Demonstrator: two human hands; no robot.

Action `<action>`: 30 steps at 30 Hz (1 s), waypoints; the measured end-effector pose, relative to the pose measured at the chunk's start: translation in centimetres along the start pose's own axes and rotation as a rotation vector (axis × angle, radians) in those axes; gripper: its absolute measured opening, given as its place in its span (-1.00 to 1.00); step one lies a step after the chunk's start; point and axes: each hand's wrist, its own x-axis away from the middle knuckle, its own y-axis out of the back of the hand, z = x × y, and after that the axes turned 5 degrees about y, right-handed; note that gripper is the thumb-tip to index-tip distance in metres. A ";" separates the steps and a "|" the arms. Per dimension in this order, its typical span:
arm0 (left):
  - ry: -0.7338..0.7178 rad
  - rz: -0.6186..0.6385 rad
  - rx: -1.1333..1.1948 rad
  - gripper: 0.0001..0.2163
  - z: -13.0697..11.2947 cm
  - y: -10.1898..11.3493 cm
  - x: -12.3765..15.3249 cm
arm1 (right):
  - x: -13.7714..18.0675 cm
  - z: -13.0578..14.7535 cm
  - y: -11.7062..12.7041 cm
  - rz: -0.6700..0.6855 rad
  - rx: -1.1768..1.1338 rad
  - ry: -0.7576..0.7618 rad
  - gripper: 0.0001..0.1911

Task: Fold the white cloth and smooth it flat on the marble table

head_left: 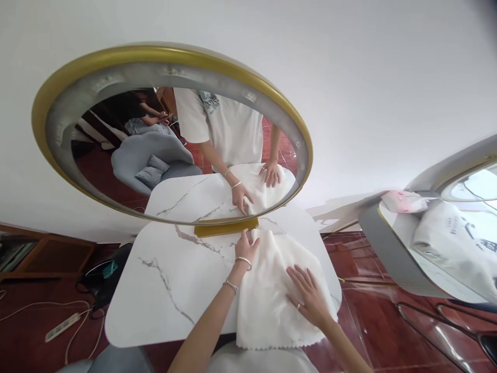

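A soft white cloth [272,311] with a zigzag-cut edge lies rumpled on the right part of a white marble-patterned tabletop [171,290]. Its front edge reaches past the table's near side. My left hand [247,248], with two bracelets at the wrist, is at the cloth's far left corner; the thumb stands apart from the outstretched fingers and touches the cloth's edge. Flat on the right half of the cloth rests my right hand [306,295], fingers spread, a ring on one of them. Both hands also appear in the mirror [233,150].
Behind the tabletop rises the mirror's gold frame [174,52] on a gold base [225,228]. At right, a second table [382,254] bears a tissue pack [406,201] and a printed white cloth bag [458,238]. A power strip [62,327] lies on the red floor. Another person appears in the mirror.
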 end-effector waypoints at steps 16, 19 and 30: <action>-0.454 0.270 -0.242 -0.90 -1.7 7.3 2.8 | -6.3 -0.1 5.9 -0.194 -0.316 -0.122 -0.52; -0.647 0.264 -0.299 -0.89 -2.0 9.3 4.0 | -10.6 0.5 9.1 -0.126 -0.385 -0.043 -0.60; -1.292 -0.182 -0.414 -0.79 -3.6 17.7 6.7 | -18.0 1.4 15.1 0.379 -0.674 0.232 -0.73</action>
